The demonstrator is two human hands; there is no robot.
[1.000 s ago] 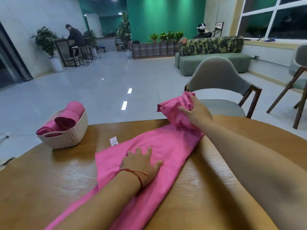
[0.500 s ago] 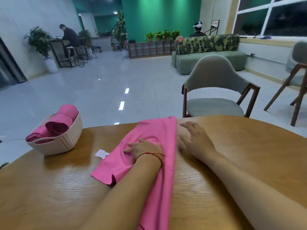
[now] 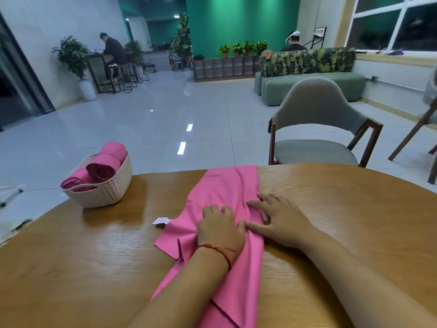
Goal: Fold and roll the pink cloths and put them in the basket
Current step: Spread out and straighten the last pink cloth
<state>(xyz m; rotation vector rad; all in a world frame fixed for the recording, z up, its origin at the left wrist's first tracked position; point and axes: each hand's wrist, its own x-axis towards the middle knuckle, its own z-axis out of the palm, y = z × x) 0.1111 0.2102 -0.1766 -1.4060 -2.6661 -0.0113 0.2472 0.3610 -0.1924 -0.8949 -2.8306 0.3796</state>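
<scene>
Pink cloth point(image 3: 227, 185) lies as a long folded strip on the wooden table point(image 3: 343, 209), running from the far edge back toward the person; left hand point(image 3: 220, 229) (red string point(image 3: 220, 250) at the wrist) rests on its middle, fingers bent down, cannot tell if they pinch fabric; right hand point(image 3: 281, 223) lies flat, fingers spread and relaxed, tips on the strip's right edge; fabric puckers between the hands; basket point(image 3: 111, 188) stands well to the left, holding rolled cloths point(image 3: 104, 169).
</scene>
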